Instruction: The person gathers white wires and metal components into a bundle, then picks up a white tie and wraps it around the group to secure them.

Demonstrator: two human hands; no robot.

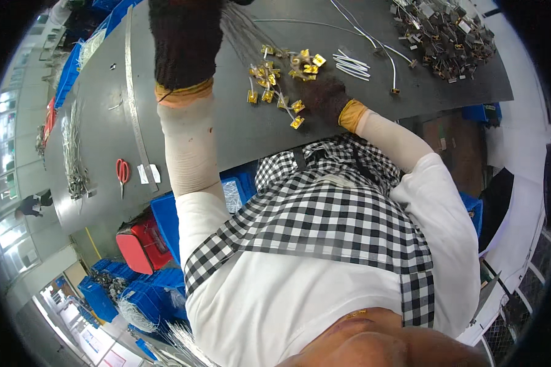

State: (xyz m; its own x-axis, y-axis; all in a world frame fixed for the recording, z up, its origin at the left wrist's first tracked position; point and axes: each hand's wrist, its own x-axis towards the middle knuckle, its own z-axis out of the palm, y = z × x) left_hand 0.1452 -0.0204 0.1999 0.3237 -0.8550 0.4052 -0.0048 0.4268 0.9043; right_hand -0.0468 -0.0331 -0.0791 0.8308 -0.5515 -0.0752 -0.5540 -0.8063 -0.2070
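Left hand: up at the top edge in a dark glove (187, 46), and the fingers run out of view, so I cannot tell whether they're apart or closed.
Right hand: here in the middle, a dark glove with a yellow cuff (324, 101), just beside the yellow ends; its fingers blur into the dark tabletop, so I cannot tell whether they grip anything.
Wire bundle: grey wires (245, 33) slant down from the top edge, just right of the left hand.
Yellow ends: a loose cluster (266, 78) at the near end of that bundle, over the table (226, 131), between the two hands.
White tubes: a short little stack (352, 65), above and right of the right hand.
Loose wires: two white ones with dark tips (395, 76), farther right.
Big heap: dark-ended wires (444, 43), piled at the far right.
Left side: a long metal ruler (133, 92), red-handled scissors (122, 171) near its lower end, and a bunch of pale wires (73, 150) beyond them.
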